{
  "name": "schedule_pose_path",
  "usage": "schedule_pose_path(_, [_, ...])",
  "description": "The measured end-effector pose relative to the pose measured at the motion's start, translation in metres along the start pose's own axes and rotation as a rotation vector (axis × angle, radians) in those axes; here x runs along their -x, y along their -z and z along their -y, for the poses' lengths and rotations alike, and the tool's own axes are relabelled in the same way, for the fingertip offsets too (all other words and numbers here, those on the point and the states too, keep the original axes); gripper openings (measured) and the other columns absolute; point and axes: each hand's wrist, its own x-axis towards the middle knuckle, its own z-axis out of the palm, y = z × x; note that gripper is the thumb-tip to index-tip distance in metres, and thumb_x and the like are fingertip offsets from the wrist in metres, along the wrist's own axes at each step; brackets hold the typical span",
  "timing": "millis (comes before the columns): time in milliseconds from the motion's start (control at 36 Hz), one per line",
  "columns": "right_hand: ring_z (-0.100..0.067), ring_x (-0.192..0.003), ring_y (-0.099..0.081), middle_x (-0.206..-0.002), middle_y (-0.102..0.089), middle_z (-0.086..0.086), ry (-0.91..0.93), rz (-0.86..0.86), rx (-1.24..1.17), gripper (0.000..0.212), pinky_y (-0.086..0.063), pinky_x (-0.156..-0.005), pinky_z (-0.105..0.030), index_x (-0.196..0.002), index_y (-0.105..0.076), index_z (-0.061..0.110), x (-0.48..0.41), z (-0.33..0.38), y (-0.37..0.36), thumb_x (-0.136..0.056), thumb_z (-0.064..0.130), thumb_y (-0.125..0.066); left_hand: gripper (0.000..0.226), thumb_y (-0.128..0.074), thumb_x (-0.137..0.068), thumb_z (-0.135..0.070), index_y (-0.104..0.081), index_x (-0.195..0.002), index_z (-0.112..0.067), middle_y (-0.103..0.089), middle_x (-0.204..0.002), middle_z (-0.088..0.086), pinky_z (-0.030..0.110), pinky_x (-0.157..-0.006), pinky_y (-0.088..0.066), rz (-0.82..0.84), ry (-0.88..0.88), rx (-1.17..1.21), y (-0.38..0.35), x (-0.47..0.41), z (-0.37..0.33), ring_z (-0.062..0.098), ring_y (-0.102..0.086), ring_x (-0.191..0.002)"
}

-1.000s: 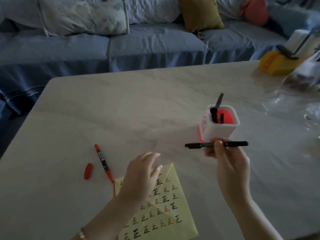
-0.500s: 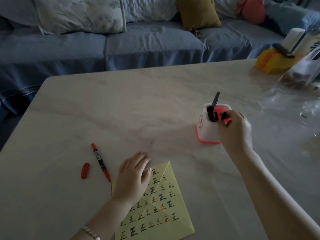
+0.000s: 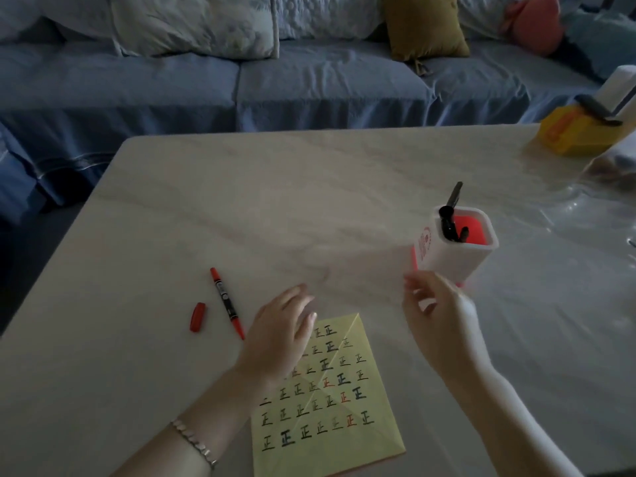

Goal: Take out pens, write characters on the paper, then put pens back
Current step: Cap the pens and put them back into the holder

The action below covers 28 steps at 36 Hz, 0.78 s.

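A yellow paper (image 3: 330, 401) covered with rows of written characters lies at the table's near edge. My left hand (image 3: 280, 333) rests flat on its upper left corner, fingers apart. An uncapped red marker (image 3: 227, 302) lies left of the paper, with its red cap (image 3: 198, 316) beside it. A white pen holder (image 3: 457, 241) with a red inside stands to the right and holds several black pens (image 3: 451, 223). My right hand (image 3: 437, 316) hovers just in front of the holder, empty, fingers loosely apart.
The pale marble table (image 3: 309, 208) has its left edge near the marker. A yellow box (image 3: 578, 132) with a white bottle stands at the far right corner, clear plastic wrap (image 3: 599, 201) beside it. A blue sofa (image 3: 275, 80) with cushions runs behind.
My right hand dropped the black pen into the holder and has pulled back toward me, empty. My left hand stayed on the paper.
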Motion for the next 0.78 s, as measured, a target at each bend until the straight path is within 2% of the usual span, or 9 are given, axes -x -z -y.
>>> schedule_pose_path(83, [-0.009,-0.078,-0.061,-0.089,-0.067,0.006,0.013,0.227,0.0,0.018,-0.051,-0.073,-0.026,-0.1,-0.067,0.017,0.012,0.016,-0.028,-0.086,0.013,-0.056,0.044,-0.034,-0.092,-0.034,-0.057,-0.122,-0.011,-0.052,-0.131,0.001,0.025,-0.102,-0.024,-0.085,0.03,-0.023,0.025,0.005,0.011,0.016,-0.045,-0.125])
schedule_pose_path(167, [-0.011,-0.084,-0.062,-0.093,-0.067,0.006,0.02,0.402,0.008,0.022,-0.053,-0.077,-0.031,-0.104,-0.065,0.02,0.016,0.039,-0.058,-0.087,0.017,-0.052,0.034,-0.043,-0.083,-0.026,-0.065,-0.104,-0.01,-0.064,-0.111,0.006,0.036,-0.091,-0.041,-0.168,0.15,-0.063,0.048,0.015,0.037,0.026,-0.058,-0.105])
schedule_pose_path(278, [-0.018,-0.079,-0.061,-0.094,-0.066,0.002,0.02,0.55,0.041,0.025,-0.051,-0.066,-0.024,-0.107,-0.061,0.021,0.012,0.076,-0.104,-0.087,0.021,-0.047,0.025,-0.051,-0.079,-0.023,-0.065,-0.093,-0.009,-0.064,-0.09,0.007,0.038,-0.074,-0.049,-0.224,0.318,-0.093,0.071,0.035,0.069,0.03,-0.059,-0.083])
schedule_pose_path(417, [-0.031,-0.101,-0.057,-0.112,-0.059,-0.009,0.053,0.623,0.134,0.031,-0.046,-0.079,-0.031,-0.115,-0.052,0.013,0.0,0.118,-0.157,-0.085,0.02,-0.053,0.018,-0.064,-0.084,-0.02,-0.065,-0.1,-0.012,-0.063,-0.1,0.003,0.04,-0.077,-0.05,-0.267,0.439,-0.066,0.079,0.049,0.084,0.026,-0.06,-0.087])
schedule_pose_path(528, [-0.033,-0.107,-0.054,-0.119,-0.055,-0.014,0.016,0.688,0.248,0.032,-0.037,-0.072,-0.029,-0.116,-0.046,0.008,-0.006,0.138,-0.177,-0.087,0.017,-0.054,0.02,-0.063,-0.084,-0.021,-0.064,-0.102,-0.014,-0.063,-0.104,0.0,0.036,-0.078,-0.049,-0.274,0.46,-0.061,0.079,0.051,0.089,0.023,-0.06,-0.09])
schedule_pose_path(583, [-0.033,-0.107,-0.055,-0.118,-0.056,-0.016,-0.004,0.71,0.271,0.028,-0.04,-0.072,-0.03,-0.114,-0.048,0.004,-0.007,0.14,-0.179,-0.088,0.013,-0.052,0.022,-0.061,-0.086,-0.027,-0.063,-0.104,-0.016,-0.062,-0.106,-0.001,0.034,-0.08,-0.048,-0.28,0.484,-0.044,0.079,0.049,0.088,0.022,-0.059,-0.093])
schedule_pose_path(639, [-0.034,-0.101,-0.058,-0.11,-0.06,-0.017,-0.029,0.731,0.242,0.024,-0.043,-0.071,-0.03,-0.108,-0.053,0.002,-0.008,0.137,-0.175,-0.085,0.009,-0.053,0.025,-0.058,-0.088,-0.034,-0.062,-0.106,-0.018,-0.062,-0.107,-0.003,0.033,-0.082,-0.046,-0.283,0.502,-0.041,0.077,0.046,0.086,0.02,-0.058,-0.095])
schedule_pose_path(694, [-0.029,-0.077,-0.059,-0.086,-0.061,-0.013,-0.062,0.748,0.165,0.016,-0.04,-0.058,-0.026,-0.094,-0.059,0.003,-0.008,0.131,-0.167,-0.08,0.011,-0.056,0.027,-0.054,-0.089,-0.036,-0.061,-0.108,-0.018,-0.062,-0.107,-0.002,0.034,-0.082,-0.046,-0.272,0.505,-0.055,0.074,0.042,0.084,0.02,-0.058,-0.098])
schedule_pose_path(778, [-0.02,-0.056,-0.046,-0.066,-0.054,-0.006,-0.111,0.714,0.013,0.017,-0.033,-0.047,-0.023,-0.083,-0.066,0.001,-0.004,0.118,-0.144,-0.076,0.016,-0.059,0.025,-0.05,-0.09,-0.033,-0.06,-0.108,-0.017,-0.061,-0.105,0.0,0.035,-0.082,-0.046,-0.231,0.517,-0.06,0.069,0.036,0.081,0.023,-0.057,-0.098])
